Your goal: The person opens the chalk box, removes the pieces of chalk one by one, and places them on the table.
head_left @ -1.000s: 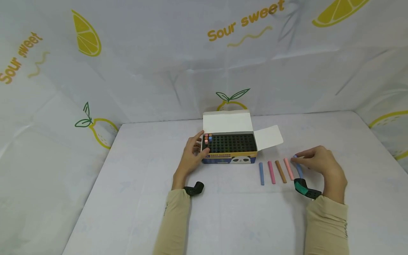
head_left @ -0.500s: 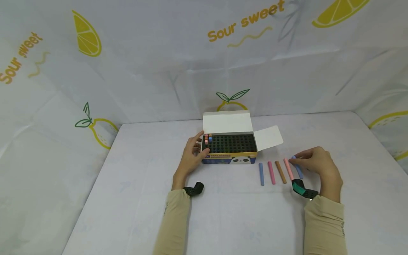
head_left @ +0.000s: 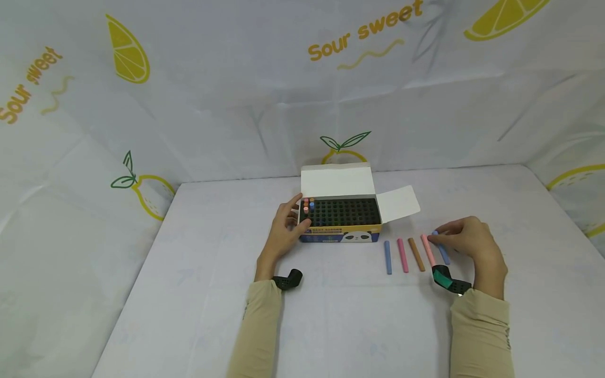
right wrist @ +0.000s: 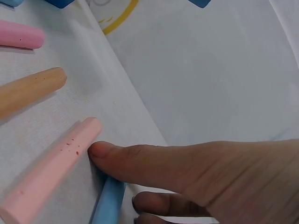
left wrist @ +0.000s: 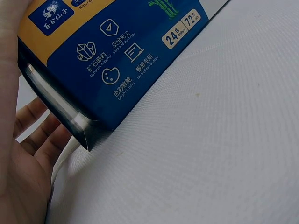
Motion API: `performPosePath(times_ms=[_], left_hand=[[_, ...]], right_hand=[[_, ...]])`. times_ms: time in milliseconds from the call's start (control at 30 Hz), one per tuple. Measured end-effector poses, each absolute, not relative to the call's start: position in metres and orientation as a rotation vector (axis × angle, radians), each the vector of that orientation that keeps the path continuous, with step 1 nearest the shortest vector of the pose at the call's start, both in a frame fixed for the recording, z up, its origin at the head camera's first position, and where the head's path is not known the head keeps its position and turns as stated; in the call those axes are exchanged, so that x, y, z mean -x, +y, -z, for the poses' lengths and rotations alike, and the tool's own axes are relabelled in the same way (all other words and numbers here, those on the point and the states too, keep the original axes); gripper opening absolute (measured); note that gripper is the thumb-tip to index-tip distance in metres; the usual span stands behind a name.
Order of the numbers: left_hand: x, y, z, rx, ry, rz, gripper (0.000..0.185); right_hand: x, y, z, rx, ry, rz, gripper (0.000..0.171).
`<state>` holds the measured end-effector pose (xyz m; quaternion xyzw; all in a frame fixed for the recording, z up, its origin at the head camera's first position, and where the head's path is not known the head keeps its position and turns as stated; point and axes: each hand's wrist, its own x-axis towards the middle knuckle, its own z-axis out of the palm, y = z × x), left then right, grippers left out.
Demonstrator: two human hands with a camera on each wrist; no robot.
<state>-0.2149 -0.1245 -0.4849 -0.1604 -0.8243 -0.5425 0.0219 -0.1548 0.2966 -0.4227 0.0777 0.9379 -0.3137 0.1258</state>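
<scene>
My left hand point(head_left: 282, 231) holds the left end of an open chalk box point(head_left: 326, 238), thumb at the front and fingers at the far side. The left wrist view shows the box's blue and yellow front point(left wrist: 117, 60). Several chalk sticks point(head_left: 306, 210) stand in the left holes of its black insert. At the right, my right hand point(head_left: 472, 242) pinches the far end of a blue chalk stick point(head_left: 444, 256) lying on the table. The thumb tip is beside a light pink chalk stick point(right wrist: 56, 168); the index finger is hidden in the right wrist view.
Left of the light pink stick lie a brown chalk stick point(head_left: 416, 254), a deeper pink one point(head_left: 403, 255) and another blue one point(head_left: 388, 257). The box's white lid point(head_left: 337, 180) stands raised at the back, and a side flap point(head_left: 398, 203) sticks out rightward.
My right hand has shifted slightly left, and the far end of the blue chalk stick has swung left with it, closer to the light pink one. The left hand and box stay put.
</scene>
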Motion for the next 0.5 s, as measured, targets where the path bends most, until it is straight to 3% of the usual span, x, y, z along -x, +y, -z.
performPosePath(times_ms=[500], left_hand=[[0.2135,-0.1238,0.4831,0.496,-2.567,1.657,0.091]], right_hand=[[0.1517,0.2956,0.4192,-0.253,2.718,0.931,0.064]])
